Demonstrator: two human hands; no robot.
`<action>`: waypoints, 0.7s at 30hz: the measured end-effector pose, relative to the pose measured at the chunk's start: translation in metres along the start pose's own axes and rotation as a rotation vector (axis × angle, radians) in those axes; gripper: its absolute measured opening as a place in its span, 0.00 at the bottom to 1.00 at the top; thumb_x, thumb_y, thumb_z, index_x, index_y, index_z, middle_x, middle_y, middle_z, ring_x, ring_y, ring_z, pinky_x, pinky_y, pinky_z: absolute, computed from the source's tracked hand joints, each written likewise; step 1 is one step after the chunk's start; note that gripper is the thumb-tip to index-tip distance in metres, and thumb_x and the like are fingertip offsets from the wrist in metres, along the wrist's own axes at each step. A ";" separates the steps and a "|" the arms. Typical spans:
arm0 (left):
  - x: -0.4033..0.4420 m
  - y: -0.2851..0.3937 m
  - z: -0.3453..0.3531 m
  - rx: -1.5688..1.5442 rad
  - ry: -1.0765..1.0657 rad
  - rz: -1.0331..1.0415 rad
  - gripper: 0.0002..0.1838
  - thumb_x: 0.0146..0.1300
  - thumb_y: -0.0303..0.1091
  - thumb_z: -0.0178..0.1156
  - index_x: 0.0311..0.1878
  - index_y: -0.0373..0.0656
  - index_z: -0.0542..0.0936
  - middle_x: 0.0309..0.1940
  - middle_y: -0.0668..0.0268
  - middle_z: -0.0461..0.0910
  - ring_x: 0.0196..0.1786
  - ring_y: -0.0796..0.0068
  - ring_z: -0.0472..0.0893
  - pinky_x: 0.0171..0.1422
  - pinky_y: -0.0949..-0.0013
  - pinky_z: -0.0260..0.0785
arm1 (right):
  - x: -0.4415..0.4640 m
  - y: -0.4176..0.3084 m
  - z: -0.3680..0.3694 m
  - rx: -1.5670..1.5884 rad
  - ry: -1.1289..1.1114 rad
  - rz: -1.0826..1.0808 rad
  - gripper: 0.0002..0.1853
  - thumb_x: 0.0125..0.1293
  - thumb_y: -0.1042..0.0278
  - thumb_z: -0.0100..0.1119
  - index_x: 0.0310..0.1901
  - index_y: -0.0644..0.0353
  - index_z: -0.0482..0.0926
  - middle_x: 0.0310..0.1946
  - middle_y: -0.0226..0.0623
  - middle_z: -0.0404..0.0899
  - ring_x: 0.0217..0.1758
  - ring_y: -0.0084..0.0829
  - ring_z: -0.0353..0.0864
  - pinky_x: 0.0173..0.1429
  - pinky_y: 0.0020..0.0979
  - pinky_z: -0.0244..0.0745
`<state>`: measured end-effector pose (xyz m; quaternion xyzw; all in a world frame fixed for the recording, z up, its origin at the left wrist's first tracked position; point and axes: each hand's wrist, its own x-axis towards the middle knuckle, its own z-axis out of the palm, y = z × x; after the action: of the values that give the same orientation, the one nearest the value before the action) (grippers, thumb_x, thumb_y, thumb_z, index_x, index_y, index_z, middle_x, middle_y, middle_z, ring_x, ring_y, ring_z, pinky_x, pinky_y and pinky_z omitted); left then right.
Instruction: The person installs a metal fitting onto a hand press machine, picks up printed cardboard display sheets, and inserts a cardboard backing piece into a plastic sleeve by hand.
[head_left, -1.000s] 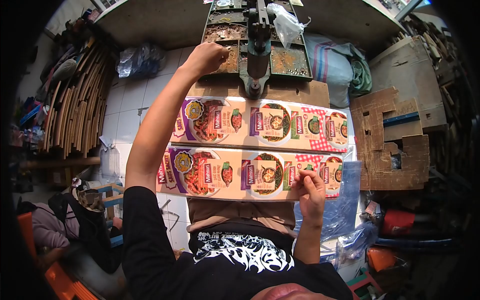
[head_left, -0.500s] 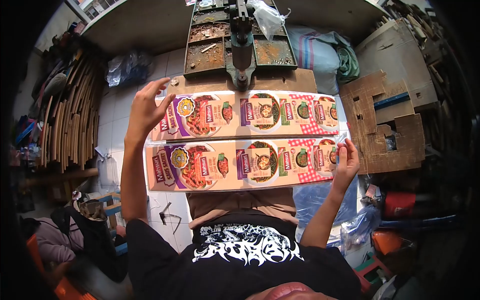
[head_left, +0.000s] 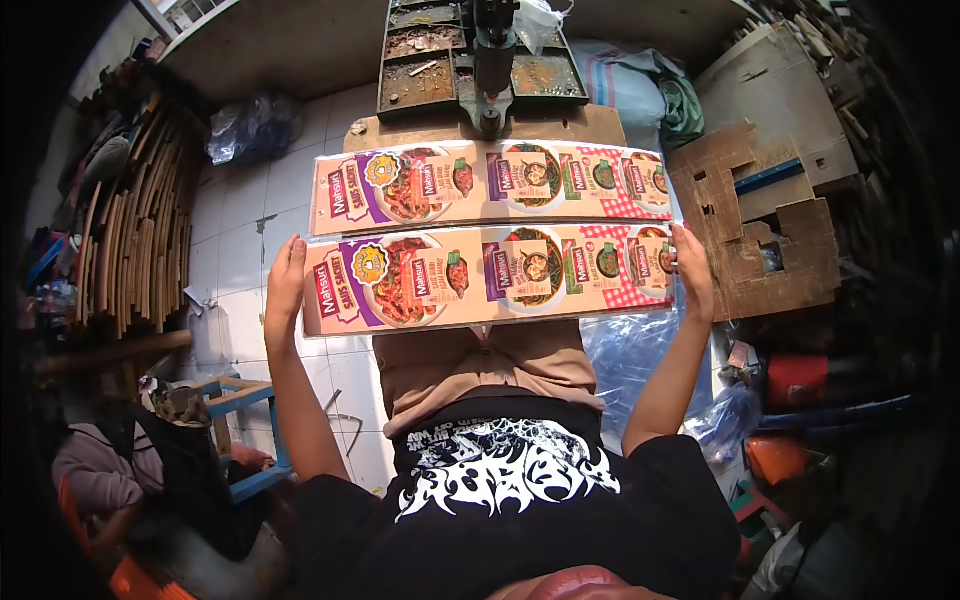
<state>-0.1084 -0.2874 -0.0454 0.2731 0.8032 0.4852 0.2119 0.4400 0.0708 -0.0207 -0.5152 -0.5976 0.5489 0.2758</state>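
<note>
Holding lower panel [head_left: 468,284] at both ends, left fingers [head_left: 290,260] extended, right fingers [head_left: 690,250] bent

tops cut away, fine details lost
the press [head_left: 493,68] and the plastic bag [head_left: 540,28] run past the top edge; loose bits in the metal tray [head_left: 435,88] and the finest lettering on the near printed panel [head_left: 468,282] are too small to tell; whether fingers of the left hand [head_left: 286,275] or right hand [head_left: 693,270] reach beneath that panel is hidden; shadow swallows much of the person at the left [head_left: 108,470]
</note>
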 end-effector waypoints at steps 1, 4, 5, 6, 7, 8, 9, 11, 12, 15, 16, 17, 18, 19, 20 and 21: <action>0.012 -0.005 0.003 -0.007 -0.003 0.004 0.32 0.76 0.53 0.50 0.67 0.32 0.72 0.59 0.47 0.79 0.61 0.64 0.79 0.66 0.68 0.66 | 0.006 -0.008 -0.003 -0.075 -0.014 0.086 0.29 0.79 0.45 0.46 0.58 0.69 0.76 0.44 0.36 0.82 0.43 0.16 0.79 0.46 0.18 0.74; 0.022 0.010 0.016 -0.092 -0.051 0.018 0.29 0.76 0.54 0.49 0.55 0.31 0.79 0.45 0.56 0.85 0.47 0.72 0.81 0.55 0.69 0.71 | 0.016 -0.022 0.007 -0.209 0.099 0.256 0.28 0.78 0.44 0.46 0.56 0.66 0.77 0.49 0.37 0.82 0.43 0.23 0.81 0.48 0.25 0.76; 0.019 0.026 0.019 -0.099 -0.051 0.022 0.29 0.76 0.54 0.49 0.55 0.31 0.79 0.45 0.56 0.85 0.47 0.72 0.81 0.55 0.69 0.71 | 0.029 -0.011 0.003 -0.213 0.103 0.250 0.28 0.78 0.44 0.46 0.56 0.66 0.77 0.49 0.37 0.82 0.43 0.23 0.81 0.48 0.25 0.76; 0.016 0.039 0.020 -0.017 -0.045 -0.001 0.29 0.77 0.52 0.49 0.54 0.30 0.79 0.45 0.57 0.84 0.46 0.73 0.81 0.55 0.70 0.71 | 0.048 0.014 -0.004 -0.211 0.065 0.089 0.27 0.79 0.45 0.45 0.56 0.66 0.77 0.48 0.38 0.82 0.43 0.23 0.82 0.47 0.26 0.76; 0.016 0.045 0.020 0.066 -0.039 -0.026 0.28 0.78 0.51 0.49 0.54 0.30 0.79 0.44 0.58 0.84 0.46 0.75 0.80 0.55 0.70 0.71 | 0.048 0.016 0.002 -0.190 0.060 0.034 0.27 0.79 0.47 0.44 0.56 0.67 0.77 0.47 0.38 0.83 0.42 0.23 0.82 0.47 0.27 0.77; 0.018 0.041 0.020 0.065 -0.038 -0.024 0.28 0.78 0.51 0.49 0.54 0.30 0.79 0.44 0.58 0.84 0.46 0.75 0.80 0.55 0.70 0.71 | 0.048 0.017 0.007 -0.169 0.053 -0.021 0.27 0.80 0.48 0.43 0.56 0.67 0.78 0.46 0.38 0.83 0.42 0.24 0.83 0.47 0.28 0.78; 0.023 0.034 0.020 0.005 -0.078 -0.035 0.28 0.77 0.51 0.48 0.53 0.30 0.80 0.43 0.57 0.85 0.44 0.74 0.81 0.53 0.69 0.72 | 0.048 0.020 0.013 -0.147 0.045 -0.075 0.26 0.80 0.49 0.43 0.56 0.68 0.78 0.45 0.39 0.84 0.42 0.24 0.83 0.46 0.29 0.78; 0.036 0.027 0.020 -0.059 -0.139 -0.014 0.27 0.77 0.51 0.48 0.52 0.31 0.80 0.41 0.56 0.85 0.42 0.73 0.82 0.51 0.68 0.72 | 0.053 0.018 0.021 0.020 0.043 -0.037 0.25 0.79 0.49 0.45 0.50 0.69 0.77 0.41 0.42 0.84 0.39 0.26 0.83 0.46 0.32 0.79; 0.036 0.023 0.020 -0.008 -0.097 -0.023 0.27 0.77 0.51 0.48 0.51 0.31 0.80 0.41 0.56 0.85 0.41 0.72 0.82 0.51 0.68 0.72 | 0.046 0.010 0.024 -0.022 0.085 -0.011 0.24 0.79 0.51 0.45 0.50 0.70 0.77 0.40 0.42 0.84 0.42 0.27 0.83 0.50 0.33 0.77; 0.032 0.026 0.027 0.054 -0.062 -0.049 0.26 0.78 0.49 0.46 0.48 0.31 0.80 0.40 0.55 0.85 0.40 0.72 0.82 0.49 0.67 0.72 | 0.070 0.047 0.018 -0.218 0.228 -0.105 0.24 0.77 0.50 0.48 0.49 0.70 0.76 0.41 0.54 0.83 0.48 0.39 0.83 0.54 0.38 0.75; 0.027 0.033 0.028 0.045 -0.081 -0.034 0.26 0.78 0.49 0.46 0.48 0.31 0.80 0.40 0.55 0.85 0.40 0.72 0.82 0.49 0.67 0.72 | 0.073 0.053 0.018 -0.243 0.232 -0.089 0.24 0.76 0.50 0.48 0.49 0.69 0.76 0.41 0.56 0.83 0.47 0.42 0.84 0.53 0.39 0.75; 0.022 0.040 0.026 0.095 -0.071 -0.058 0.26 0.78 0.49 0.46 0.47 0.31 0.79 0.39 0.54 0.85 0.41 0.70 0.82 0.50 0.65 0.72 | 0.039 0.010 0.030 -0.275 0.202 -0.030 0.24 0.76 0.49 0.49 0.49 0.68 0.76 0.40 0.57 0.84 0.47 0.46 0.84 0.53 0.41 0.75; 0.022 0.045 0.026 0.143 -0.053 -0.078 0.26 0.78 0.49 0.46 0.46 0.31 0.79 0.39 0.52 0.84 0.42 0.69 0.82 0.50 0.63 0.72 | 0.047 0.018 0.028 -0.315 0.229 -0.087 0.24 0.76 0.49 0.49 0.48 0.67 0.76 0.40 0.58 0.84 0.47 0.48 0.85 0.53 0.42 0.75; 0.025 0.042 0.026 0.141 -0.059 -0.070 0.26 0.78 0.49 0.46 0.46 0.31 0.79 0.39 0.52 0.84 0.42 0.69 0.82 0.50 0.63 0.72 | 0.052 0.028 0.029 -0.356 0.250 -0.136 0.24 0.75 0.49 0.49 0.48 0.67 0.76 0.40 0.58 0.84 0.47 0.49 0.85 0.52 0.42 0.76; 0.027 0.034 0.025 0.175 -0.036 -0.084 0.26 0.78 0.49 0.45 0.46 0.31 0.79 0.39 0.51 0.84 0.42 0.67 0.82 0.50 0.62 0.71 | 0.031 0.000 0.035 -0.276 0.201 -0.038 0.24 0.75 0.49 0.49 0.48 0.68 0.75 0.41 0.61 0.83 0.48 0.52 0.85 0.53 0.43 0.76; 0.032 0.028 0.026 0.205 -0.007 -0.092 0.26 0.78 0.49 0.45 0.46 0.31 0.78 0.39 0.50 0.83 0.42 0.64 0.81 0.51 0.60 0.71 | 0.032 0.001 0.037 -0.273 0.208 -0.040 0.24 0.75 0.49 0.49 0.48 0.68 0.75 0.41 0.61 0.83 0.48 0.52 0.85 0.53 0.43 0.76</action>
<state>-0.1109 -0.2393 -0.0342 0.2582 0.8595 0.3892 0.2078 0.3972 0.0861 -0.0384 -0.5900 -0.6448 0.4008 0.2747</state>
